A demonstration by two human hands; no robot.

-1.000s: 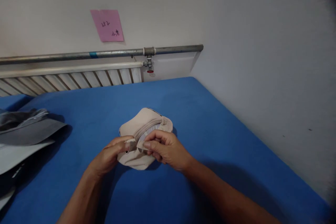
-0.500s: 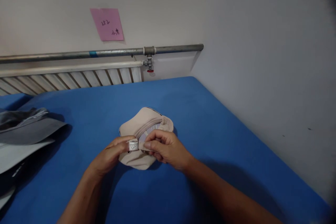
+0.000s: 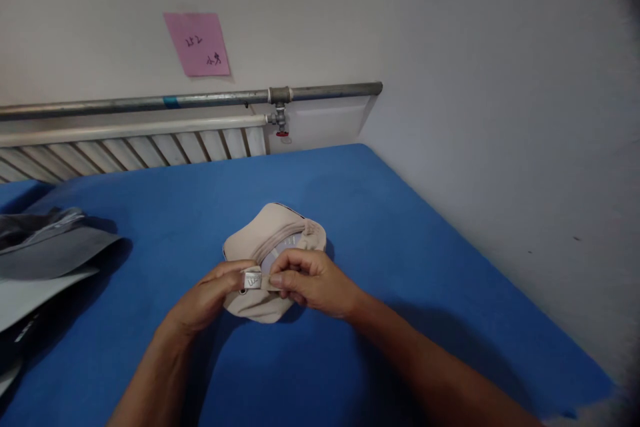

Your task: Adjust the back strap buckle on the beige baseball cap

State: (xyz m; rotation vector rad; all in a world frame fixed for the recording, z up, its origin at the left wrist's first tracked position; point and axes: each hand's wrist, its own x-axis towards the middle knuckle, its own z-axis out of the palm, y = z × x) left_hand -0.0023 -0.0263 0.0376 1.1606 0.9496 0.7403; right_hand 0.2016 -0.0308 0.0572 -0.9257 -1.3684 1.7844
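A beige baseball cap (image 3: 265, 235) lies upside down on the blue tabletop (image 3: 320, 187), its brim toward the far left and its opening facing me. Across the near side runs its back strap, with a silver metal buckle (image 3: 253, 279) bearing an embossed mark. My left hand (image 3: 216, 290) is closed on the strap at the buckle, thumb pressed on the buckle's left edge. My right hand (image 3: 313, 280) pinches the strap just right of the buckle between thumb and fingers. Its fingertips partly cover the cap's inside, where a pale lining shows.
Stacked caps (image 3: 55, 253) in grey, white and dark colours sit at the left. Behind the table are a white radiator (image 3: 150, 150), a metal pipe (image 3: 215, 100) with a red-handled valve (image 3: 281, 123), and a pink note (image 3: 197, 45). A wall (image 3: 500, 147) borders the right side.
My right hand has moved slightly left along the strap, closer to the buckle. My left hand keeps its hold. The whole view has shifted a little.
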